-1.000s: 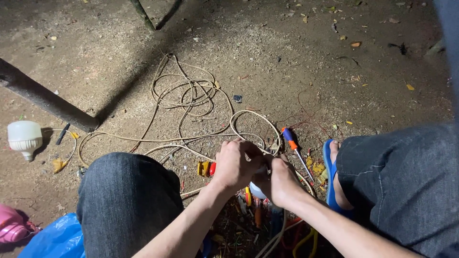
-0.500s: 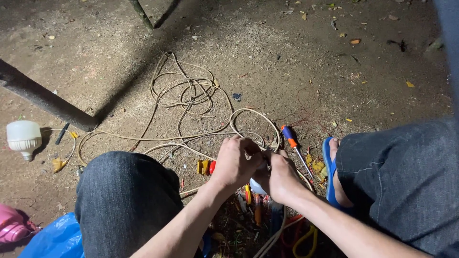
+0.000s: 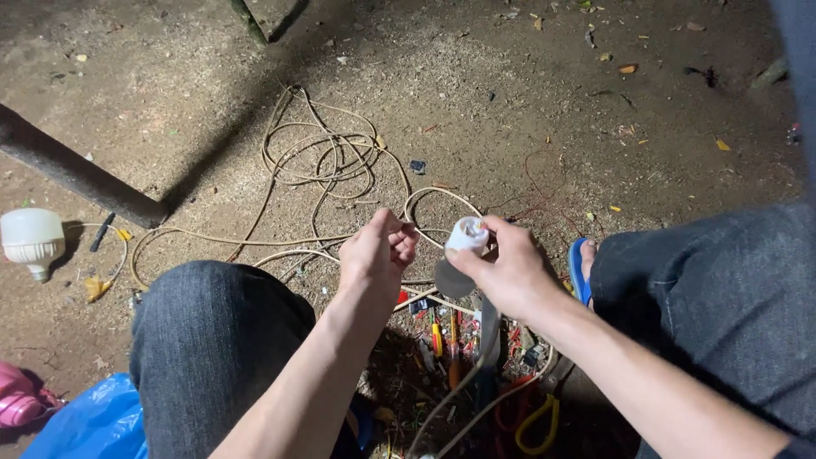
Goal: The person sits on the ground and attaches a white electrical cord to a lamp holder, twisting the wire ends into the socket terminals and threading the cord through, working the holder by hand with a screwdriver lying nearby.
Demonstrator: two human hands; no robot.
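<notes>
Two bare hands meet at the centre of the frame, above dirt ground (image 3: 527,102). The right hand (image 3: 501,272) grips a small white lamp socket (image 3: 467,234) by its sides, thumb and fingers closed around it, a round grey part showing just below. The left hand (image 3: 374,255) is closed with its fingertips pinched together just left of the socket, on a thin beige wire (image 3: 429,197) that loops away behind; whether it truly clamps the wire is hard to tell. That wire runs into a loose tangle in the upper middle of the frame. Below the hands, between the knees in dark jeans (image 3: 212,340), lie screwdrivers (image 3: 437,338) with red and yellow handles and yellow-handled pliers (image 3: 537,421). A blue sandal (image 3: 579,270) sits just right of the right hand. At the far left lie a white bulb (image 3: 32,242), a dark pipe (image 3: 76,174), and, in the lower left corner, a blue plastic bag (image 3: 89,421).
</notes>
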